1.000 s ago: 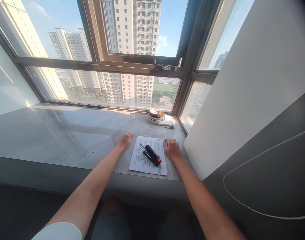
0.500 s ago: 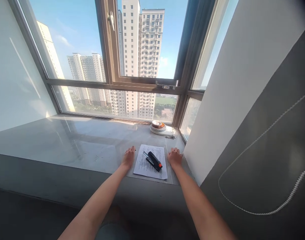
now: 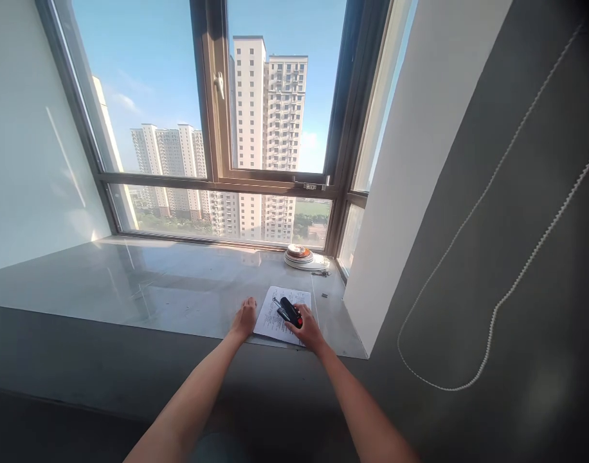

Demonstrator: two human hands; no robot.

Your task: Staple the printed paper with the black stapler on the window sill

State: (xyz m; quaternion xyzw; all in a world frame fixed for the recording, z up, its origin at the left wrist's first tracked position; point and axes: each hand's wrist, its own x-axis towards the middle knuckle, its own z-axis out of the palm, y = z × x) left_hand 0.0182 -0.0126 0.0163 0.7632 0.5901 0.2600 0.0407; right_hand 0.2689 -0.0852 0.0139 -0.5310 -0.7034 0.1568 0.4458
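Note:
A printed paper sheet (image 3: 274,319) lies on the grey window sill (image 3: 154,289) near its front edge. On the sheet rests a black stapler (image 3: 289,310) with an orange end. My right hand (image 3: 308,330) is over the sheet's near right corner, its fingers curled onto the stapler's orange end. My left hand (image 3: 244,319) lies flat on the sill with fingers stretched out, touching the sheet's left edge.
A stack of round white and orange discs (image 3: 300,256) sits at the back right of the sill, with a small dark object (image 3: 319,273) beside it. A white wall (image 3: 420,161) closes the right side. A bead cord (image 3: 492,308) hangs on the dark wall.
My right hand moved left from the sill beside the sheet onto the stapler. The left hand stayed by the sheet's left edge. The view tilted up and pulled back.

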